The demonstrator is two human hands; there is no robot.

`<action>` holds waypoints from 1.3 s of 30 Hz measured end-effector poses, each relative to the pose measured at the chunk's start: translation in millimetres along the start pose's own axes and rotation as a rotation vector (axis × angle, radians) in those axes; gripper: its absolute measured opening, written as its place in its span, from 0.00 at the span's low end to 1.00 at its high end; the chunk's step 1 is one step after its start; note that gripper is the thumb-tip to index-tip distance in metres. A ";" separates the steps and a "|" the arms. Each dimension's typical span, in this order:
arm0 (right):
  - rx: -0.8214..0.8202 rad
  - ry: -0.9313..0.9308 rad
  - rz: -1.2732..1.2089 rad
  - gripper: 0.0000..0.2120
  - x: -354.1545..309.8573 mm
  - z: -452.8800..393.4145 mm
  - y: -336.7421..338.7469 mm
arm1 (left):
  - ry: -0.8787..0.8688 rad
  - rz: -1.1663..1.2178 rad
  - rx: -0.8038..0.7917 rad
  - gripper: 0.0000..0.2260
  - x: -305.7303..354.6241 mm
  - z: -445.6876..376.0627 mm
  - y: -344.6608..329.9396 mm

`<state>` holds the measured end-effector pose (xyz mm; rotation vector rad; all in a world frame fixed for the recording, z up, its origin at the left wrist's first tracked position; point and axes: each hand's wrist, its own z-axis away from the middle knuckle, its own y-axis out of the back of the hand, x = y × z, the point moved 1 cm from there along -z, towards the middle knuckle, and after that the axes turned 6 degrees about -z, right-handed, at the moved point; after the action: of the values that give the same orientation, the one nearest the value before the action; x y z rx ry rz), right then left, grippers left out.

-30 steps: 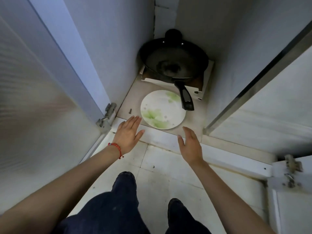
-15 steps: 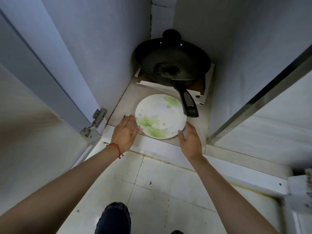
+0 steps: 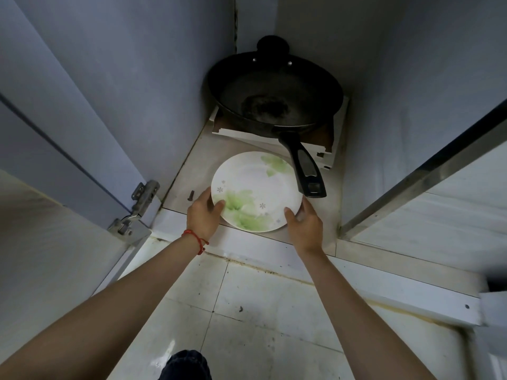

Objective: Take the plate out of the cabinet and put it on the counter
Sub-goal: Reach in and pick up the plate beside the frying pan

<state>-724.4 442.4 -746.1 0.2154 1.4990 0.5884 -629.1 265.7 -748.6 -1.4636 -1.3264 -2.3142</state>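
A white plate (image 3: 256, 189) with green leaf prints lies on the floor of the open low cabinet (image 3: 192, 174), near its front edge. My left hand (image 3: 204, 212), with a red string at the wrist, grips the plate's left rim, thumb on top. On the right rim sits my right hand (image 3: 303, 224), thumb over the edge and fingers under it. The counter is out of view.
A black frying pan (image 3: 274, 97) rests on white boards at the back of the cabinet, its handle (image 3: 304, 165) reaching over the plate's right edge. The left door with its hinge (image 3: 137, 207) stands open. White floor tiles (image 3: 260, 311) lie below; a dark-clad knee shows at the bottom.
Both hands moved forward from the cabinet's threshold and closed on the plate's left and right rims. The view came closer to the cabinet.
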 end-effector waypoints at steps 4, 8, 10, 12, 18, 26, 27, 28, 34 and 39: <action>0.012 -0.028 -0.041 0.22 -0.2 1.6 0.4 | 0.045 0.173 -0.018 0.15 -4.6 -1.7 3.4; 0.013 -0.015 -0.097 0.19 -2.7 8.5 3.0 | 0.082 0.284 -0.006 0.15 -2.6 1.7 4.7; 0.006 -0.023 -0.119 0.17 -3.5 13.0 5.3 | 0.106 0.351 -0.002 0.16 -3.6 3.1 3.6; -0.008 -0.043 -0.150 0.16 -3.4 16.8 7.0 | 0.124 0.396 0.007 0.16 -5.8 5.6 4.1; -0.024 -0.100 -0.211 0.14 -1.4 21.2 11.6 | 0.220 0.506 0.011 0.17 -14.1 10.8 7.0; 0.026 -0.140 -0.240 0.12 -1.3 27.5 15.1 | 0.250 0.620 0.026 0.19 -9.7 17.0 16.1; 0.029 -0.154 -0.259 0.12 -1.4 28.7 15.6 | 0.256 0.629 0.018 0.19 -9.6 17.4 17.3; 0.031 -0.170 -0.285 0.11 -1.4 30.0 15.8 | 0.261 0.635 0.010 0.18 -10.2 18.1 18.4; 0.019 -0.267 -0.430 0.09 -2.3 45.1 17.4 | 0.274 0.679 -0.021 0.17 -19.2 32.7 28.7; -0.048 -0.274 -0.493 0.09 -5.9 56.5 16.6 | 0.287 0.722 -0.023 0.18 -27.9 44.7 43.5</action>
<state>-673.2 465.9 -728.1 -0.1094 1.2089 0.1874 -562.1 261.1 -736.3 -1.2631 -0.5604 -1.9450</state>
